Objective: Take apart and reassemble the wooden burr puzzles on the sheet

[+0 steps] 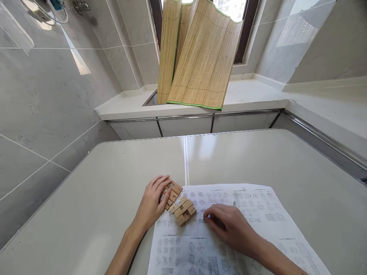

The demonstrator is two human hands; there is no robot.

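My left hand [151, 198] lies over a flat group of numbered wooden puzzle pieces [174, 196], fingers stretched out and thumb apart, partly covering them. Just right of these pieces, a small assembled block of interlocking wooden pieces [184, 211] sits on the upper left of a large printed sheet [177, 244], with gaps showing in its top. My right hand [225, 219] rests on the sheet, to the right of the block and apart from it. Its fingers are curled with the tips together; whatever they may hold cannot be made out.
The pale table [137, 164] has a seam down its middle. Beyond it run a metal rail [183, 117] and a white window ledge [249, 91], where a folded bamboo mat [203, 57] stands against the window. Grey tiled walls [51, 99] rise at the sides.
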